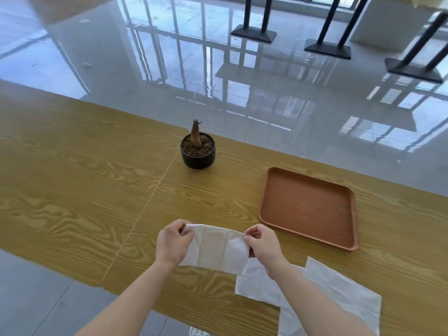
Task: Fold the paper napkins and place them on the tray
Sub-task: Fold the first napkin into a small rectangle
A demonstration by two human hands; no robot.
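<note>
I hold one white paper napkin [215,248] up over the wooden table [72,185]. My left hand [172,241] pinches its upper left corner and my right hand [263,242] pinches its upper right corner, so the sheet hangs between them. The brown tray [308,207] lies to the right of my hands with nothing on it. More white napkins [339,294] lie flat on the table under and right of my right forearm, which hides part of them.
A small black pot [198,151] with a bare stump stands behind my hands near the table's far edge. Beyond the table is a glossy tiled floor with black table bases [327,49]. The table's near edge runs close below my forearms.
</note>
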